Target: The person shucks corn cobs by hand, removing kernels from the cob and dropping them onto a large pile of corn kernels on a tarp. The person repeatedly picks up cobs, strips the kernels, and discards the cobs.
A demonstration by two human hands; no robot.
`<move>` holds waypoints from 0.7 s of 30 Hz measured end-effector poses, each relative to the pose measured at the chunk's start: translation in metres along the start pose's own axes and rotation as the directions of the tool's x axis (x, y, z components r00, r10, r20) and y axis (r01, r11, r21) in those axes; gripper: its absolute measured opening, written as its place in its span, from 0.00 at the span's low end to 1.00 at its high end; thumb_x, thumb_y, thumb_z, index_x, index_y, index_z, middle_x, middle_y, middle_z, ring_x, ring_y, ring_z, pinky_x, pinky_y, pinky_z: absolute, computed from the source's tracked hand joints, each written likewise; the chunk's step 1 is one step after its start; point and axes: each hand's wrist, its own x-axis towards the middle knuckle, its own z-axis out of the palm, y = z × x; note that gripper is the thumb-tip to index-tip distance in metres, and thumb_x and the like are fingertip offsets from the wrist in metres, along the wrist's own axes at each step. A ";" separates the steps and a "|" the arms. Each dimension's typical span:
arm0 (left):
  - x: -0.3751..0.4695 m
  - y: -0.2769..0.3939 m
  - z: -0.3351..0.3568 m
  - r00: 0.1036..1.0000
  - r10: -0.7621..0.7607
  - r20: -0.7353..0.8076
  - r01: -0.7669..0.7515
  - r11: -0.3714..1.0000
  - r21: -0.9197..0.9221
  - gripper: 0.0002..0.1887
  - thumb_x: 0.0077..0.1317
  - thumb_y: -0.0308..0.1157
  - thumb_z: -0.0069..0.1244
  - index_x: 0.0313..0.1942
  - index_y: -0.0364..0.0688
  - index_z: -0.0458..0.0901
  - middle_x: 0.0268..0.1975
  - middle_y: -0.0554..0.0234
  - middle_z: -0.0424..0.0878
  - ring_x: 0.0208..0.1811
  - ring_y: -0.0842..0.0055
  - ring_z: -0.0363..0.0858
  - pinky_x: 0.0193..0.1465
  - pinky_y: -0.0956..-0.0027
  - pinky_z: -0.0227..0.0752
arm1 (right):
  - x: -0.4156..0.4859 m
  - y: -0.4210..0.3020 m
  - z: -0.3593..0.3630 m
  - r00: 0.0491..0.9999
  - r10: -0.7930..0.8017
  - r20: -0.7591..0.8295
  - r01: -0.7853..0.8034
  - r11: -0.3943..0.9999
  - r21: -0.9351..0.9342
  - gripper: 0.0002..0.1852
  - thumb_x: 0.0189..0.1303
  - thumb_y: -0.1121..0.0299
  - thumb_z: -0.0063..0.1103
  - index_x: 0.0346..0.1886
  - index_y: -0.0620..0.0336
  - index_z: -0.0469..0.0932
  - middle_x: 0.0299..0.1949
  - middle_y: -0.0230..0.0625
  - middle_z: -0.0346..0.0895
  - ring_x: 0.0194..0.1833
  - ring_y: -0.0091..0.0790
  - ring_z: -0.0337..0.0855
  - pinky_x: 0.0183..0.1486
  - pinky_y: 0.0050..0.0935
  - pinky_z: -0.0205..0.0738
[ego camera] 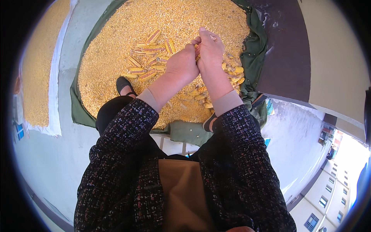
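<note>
My left hand and my right hand meet over a wide heap of loose yellow corn kernels. Between them they grip one corn cob, mostly covered by the fingers; the bit that shows has a bare reddish core. To the left of my hands lies a loose pile of partly stripped corn cobs, with rows of kernels gone. Another group of cobs rests right of my right wrist. The heap lies on a green cloth with bunched edges.
My feet, in dark shoes, stand at the near edge of the heap. A second spread of grain lies on a white sheet at the far left. A wall with a dark lower band borders the right side.
</note>
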 end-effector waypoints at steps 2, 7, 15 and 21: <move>0.003 -0.001 0.007 1.000 0.013 -0.002 -0.013 1.000 -0.020 0.28 0.57 0.33 0.52 0.58 0.33 0.68 0.44 0.42 0.83 0.48 0.56 0.82 0.50 0.57 0.74 | 0.002 0.004 -0.003 1.000 -0.001 0.021 0.001 1.000 0.001 0.10 0.61 0.70 0.62 0.38 0.65 0.71 0.22 0.36 0.74 0.23 0.27 0.75 0.25 0.27 0.71; 0.005 -0.009 0.013 0.998 0.038 -0.047 -0.047 0.978 -0.202 0.35 0.53 0.33 0.55 0.63 0.35 0.66 0.45 0.43 0.83 0.48 0.58 0.83 0.50 0.62 0.74 | 0.008 0.007 -0.010 0.984 -0.052 0.169 0.072 0.991 -0.117 0.07 0.60 0.72 0.62 0.35 0.65 0.75 0.20 0.34 0.71 0.20 0.29 0.73 0.25 0.27 0.72; 0.007 -0.016 0.014 0.944 0.042 0.326 0.251 0.549 -0.797 0.11 0.47 0.24 0.53 0.32 0.33 0.75 0.22 0.66 0.74 0.16 0.81 0.69 0.16 0.75 0.58 | 0.014 -0.011 -0.024 0.933 0.084 0.350 -0.071 0.996 -0.048 0.13 0.66 0.65 0.51 0.41 0.69 0.76 0.18 0.37 0.72 0.18 0.32 0.73 0.22 0.28 0.71; 0.006 -0.018 0.004 0.905 0.124 0.408 0.326 0.415 -0.850 0.11 0.52 0.24 0.54 0.36 0.38 0.72 0.19 0.70 0.70 0.12 0.86 0.63 0.12 0.78 0.49 | 0.021 -0.017 -0.023 0.952 0.167 0.256 -0.159 0.986 -0.052 0.28 0.72 0.49 0.36 0.50 0.69 0.73 0.34 0.42 0.78 0.36 0.38 0.79 0.38 0.34 0.73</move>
